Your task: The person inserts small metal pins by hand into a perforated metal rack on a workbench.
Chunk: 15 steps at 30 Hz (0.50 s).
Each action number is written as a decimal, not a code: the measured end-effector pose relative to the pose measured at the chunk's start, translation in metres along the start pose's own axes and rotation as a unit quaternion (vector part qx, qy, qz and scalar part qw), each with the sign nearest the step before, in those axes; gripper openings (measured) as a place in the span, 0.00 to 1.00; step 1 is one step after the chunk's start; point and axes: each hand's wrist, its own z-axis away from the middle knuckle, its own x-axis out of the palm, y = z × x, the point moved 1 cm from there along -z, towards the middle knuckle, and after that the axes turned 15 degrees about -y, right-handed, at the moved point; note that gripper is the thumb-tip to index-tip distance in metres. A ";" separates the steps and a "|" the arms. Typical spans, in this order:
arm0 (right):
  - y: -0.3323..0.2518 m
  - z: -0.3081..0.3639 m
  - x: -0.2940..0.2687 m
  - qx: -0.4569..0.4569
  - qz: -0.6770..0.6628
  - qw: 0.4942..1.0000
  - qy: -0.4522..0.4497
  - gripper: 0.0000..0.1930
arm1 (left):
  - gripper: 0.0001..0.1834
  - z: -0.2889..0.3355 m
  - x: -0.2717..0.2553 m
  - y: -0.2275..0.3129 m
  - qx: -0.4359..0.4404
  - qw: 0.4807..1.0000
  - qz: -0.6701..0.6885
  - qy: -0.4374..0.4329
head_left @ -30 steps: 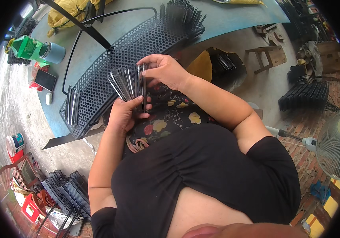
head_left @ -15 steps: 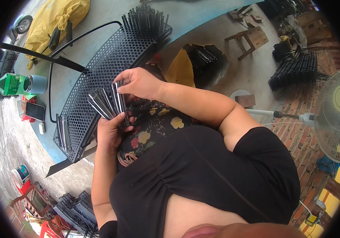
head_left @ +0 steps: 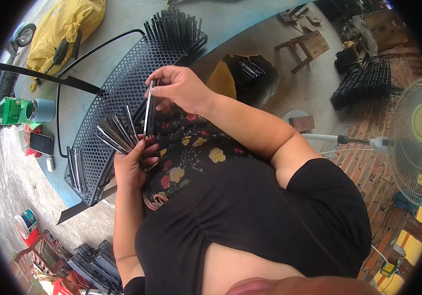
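My left hand is closed around the lower ends of a fanned bundle of thin, shiny black strips. Above it, my right hand pinches the upper end of one or more black strips standing apart from the fan; their lower ends reach down to the left hand's fingers. Behind both hands lies a curved black perforated metal rack. Many dark strips stand upright at its far end, and a few strips lean at its near left end.
Left of the rack are a green bottle, a blue-grey cup and a phone. A yellow sack lies beyond. To the right stand an open sack holding black strips, a wooden stool and a fan.
My right hand has moved slightly right and up, drawing its strip or strips away from the fan. The left hand's bundle has tilted further left.
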 end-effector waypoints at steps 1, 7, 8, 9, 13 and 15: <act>-0.010 0.001 -0.017 -0.061 -0.016 0.997 0.041 0.09 | 0.18 0.002 0.000 0.001 0.014 1.000 0.011 0.011; -0.055 0.013 -0.118 -0.352 0.270 0.864 0.239 0.08 | 0.21 -0.006 -0.035 -0.011 -0.025 0.990 0.139 -0.018; -0.058 0.015 -0.121 -0.354 0.289 0.854 0.247 0.08 | 0.21 -0.007 -0.036 -0.012 -0.032 0.985 0.167 -0.020; -0.059 0.014 -0.124 -0.354 0.290 0.854 0.247 0.08 | 0.20 -0.007 -0.037 -0.012 -0.033 0.988 0.149 -0.025; -0.054 0.015 -0.134 -0.361 0.297 0.847 0.256 0.08 | 0.20 -0.008 -0.032 -0.011 -0.021 0.985 0.168 -0.041; -0.050 0.015 -0.138 -0.346 0.298 0.848 0.267 0.08 | 0.21 -0.008 -0.034 -0.013 -0.014 0.980 0.187 -0.063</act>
